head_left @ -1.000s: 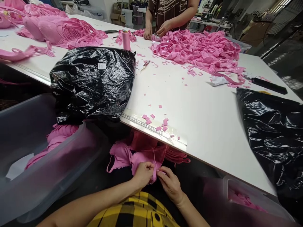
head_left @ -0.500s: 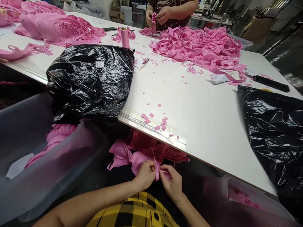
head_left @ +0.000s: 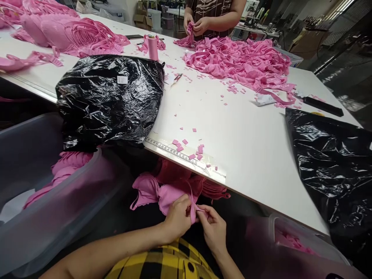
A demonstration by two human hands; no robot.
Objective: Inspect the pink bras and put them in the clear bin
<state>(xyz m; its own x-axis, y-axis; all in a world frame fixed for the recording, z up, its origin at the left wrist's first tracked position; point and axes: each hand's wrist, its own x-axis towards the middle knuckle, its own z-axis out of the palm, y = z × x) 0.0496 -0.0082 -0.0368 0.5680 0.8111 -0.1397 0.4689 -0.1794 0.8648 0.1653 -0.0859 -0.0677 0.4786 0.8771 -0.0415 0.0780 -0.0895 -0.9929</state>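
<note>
A pink garment [head_left: 162, 192] lies bunched in my lap, just below the white table's near edge [head_left: 186, 164]. My left hand [head_left: 178, 217] is closed and pinches a thin pink strap [head_left: 192, 211] of that garment. My right hand [head_left: 215, 226] is closed too, pinching the same strap from the right, fingertips almost touching the left hand's. Several small pink fabric scraps [head_left: 188, 149] sit on the table edge above my hands, beside a taped measuring strip [head_left: 165, 147].
A black plastic bag [head_left: 110, 99] overhangs the table at left, another black bag [head_left: 328, 162] at right. Clear bins [head_left: 58, 205] with pink garments flank my lap. Across the table a person's hands [head_left: 194, 25] hold pink fabric by a large pink pile [head_left: 244, 58]. A thread spool [head_left: 152, 46] stands nearby.
My hands have shifted slightly lower and right, still working the strap. The person opposite has lifted a piece of pink fabric off the table into both hands.
</note>
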